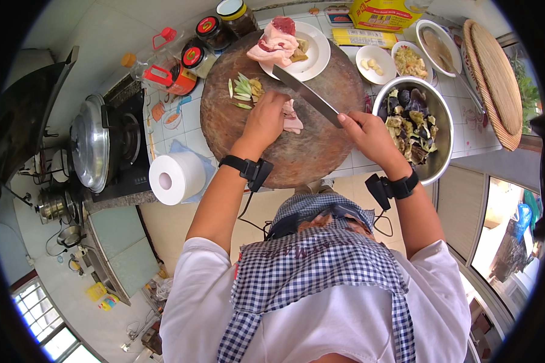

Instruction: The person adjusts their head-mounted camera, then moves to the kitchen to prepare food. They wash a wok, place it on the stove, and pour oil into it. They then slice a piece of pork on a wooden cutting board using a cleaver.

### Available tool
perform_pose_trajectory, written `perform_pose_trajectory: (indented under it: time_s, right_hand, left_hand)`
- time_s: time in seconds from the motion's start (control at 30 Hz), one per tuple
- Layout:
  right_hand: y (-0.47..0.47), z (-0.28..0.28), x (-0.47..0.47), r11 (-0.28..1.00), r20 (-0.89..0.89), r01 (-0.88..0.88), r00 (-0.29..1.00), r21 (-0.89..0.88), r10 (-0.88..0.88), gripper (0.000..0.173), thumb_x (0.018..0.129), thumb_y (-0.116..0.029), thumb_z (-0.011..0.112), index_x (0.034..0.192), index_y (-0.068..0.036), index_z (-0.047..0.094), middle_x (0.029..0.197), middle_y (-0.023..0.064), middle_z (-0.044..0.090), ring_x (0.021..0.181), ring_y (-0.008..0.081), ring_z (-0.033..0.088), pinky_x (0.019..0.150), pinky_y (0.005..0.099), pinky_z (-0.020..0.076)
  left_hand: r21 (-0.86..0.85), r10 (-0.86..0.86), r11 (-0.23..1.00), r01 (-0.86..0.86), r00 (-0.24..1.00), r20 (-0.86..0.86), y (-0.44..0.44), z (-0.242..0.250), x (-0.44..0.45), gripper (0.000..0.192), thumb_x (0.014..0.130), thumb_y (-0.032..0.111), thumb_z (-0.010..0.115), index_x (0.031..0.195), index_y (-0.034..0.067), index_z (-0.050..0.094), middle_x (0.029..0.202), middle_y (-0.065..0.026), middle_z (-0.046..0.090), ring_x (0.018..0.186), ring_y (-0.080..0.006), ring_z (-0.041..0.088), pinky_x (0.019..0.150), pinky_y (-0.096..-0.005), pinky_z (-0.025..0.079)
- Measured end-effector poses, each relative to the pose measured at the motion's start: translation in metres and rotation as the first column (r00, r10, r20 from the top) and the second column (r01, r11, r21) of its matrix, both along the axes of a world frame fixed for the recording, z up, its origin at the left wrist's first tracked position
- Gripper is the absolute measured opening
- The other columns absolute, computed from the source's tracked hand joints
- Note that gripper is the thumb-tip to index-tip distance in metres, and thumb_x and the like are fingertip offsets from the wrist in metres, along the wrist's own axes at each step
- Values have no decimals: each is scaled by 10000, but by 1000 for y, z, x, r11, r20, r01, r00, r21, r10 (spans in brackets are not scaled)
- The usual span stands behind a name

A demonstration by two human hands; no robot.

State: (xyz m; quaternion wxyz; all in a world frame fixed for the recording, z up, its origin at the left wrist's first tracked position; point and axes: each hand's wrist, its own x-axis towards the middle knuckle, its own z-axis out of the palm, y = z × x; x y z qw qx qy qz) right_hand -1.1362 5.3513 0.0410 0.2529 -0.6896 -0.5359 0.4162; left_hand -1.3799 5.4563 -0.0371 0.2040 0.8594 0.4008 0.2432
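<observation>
My right hand (368,136) grips a kitchen knife (309,96), its blade angled up and left over a round wooden chopping board (309,154). On the board, the fingers of my left hand (269,115) rest at the left side of a small piece of raw, fatty meat (292,119); whether they grip it I cannot tell. Beyond that hand lie cut green onion pieces (242,86) and a small yellowish-brown heap (256,89). A white plate (320,52) at the board's far edge bears a larger chunk of raw meat (274,43) and some brownish-yellow pieces (300,51).
Right of the board stand a metal bowl of dark chopped vegetable (449,136), a dish of peeled garlic (375,77) and a bowl of chopped yellowish food (409,61). Jars (211,31), an oil bottle (172,81), a paper roll (175,178) and a lidded pan (88,143) are left.
</observation>
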Motion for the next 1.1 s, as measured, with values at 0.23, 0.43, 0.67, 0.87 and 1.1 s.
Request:
perform_pose_trajectory:
  time_s: [0.23,0.43,0.67,0.87,1.1]
  right_hand:
    - [-4,-4,1,998,22,26,999,-57,-25,479,985,-424,589,860,30,680,663,212,598,594,334,578,604,423,467]
    - [-8,-3,0,999,13,30,999,-41,-30,480,982,-428,593,865,28,684,675,211,617,613,344,595,618,427,478]
    - [-10,0,-1,999,33,25,999,-36,-24,475,977,-428,599,890,28,696,698,217,633,651,352,633,633,428,491]
    - [-11,-3,-4,999,12,40,999,-22,-40,474,975,-425,604,872,30,690,678,214,613,623,345,605,617,425,478]
    - [-14,-6,-7,998,29,51,998,-22,-51,470,976,-423,605,862,26,690,641,206,592,589,343,588,591,429,464]
  left_hand:
    - [-310,-87,950,45,988,-124,23,-8,1,237,851,31,661,1087,53,678,1044,-132,636,976,-359,622,839,-431,510]
    - [126,-187,974,189,982,-27,-9,0,-13,240,818,37,623,1052,54,671,1072,-102,635,1034,-322,624,824,-394,533]
    - [118,-255,959,258,966,-38,-40,-5,-44,381,819,57,669,1199,41,655,1276,-110,630,1243,-301,580,981,-396,504]
    - [-16,-162,987,161,981,-103,-17,-4,-24,482,815,140,746,1273,71,612,1107,-138,635,1022,-365,631,866,-431,527]
    - [-76,176,979,-189,973,-147,-28,-9,21,418,814,230,781,1133,10,625,1028,-193,605,922,-401,632,781,-486,520]
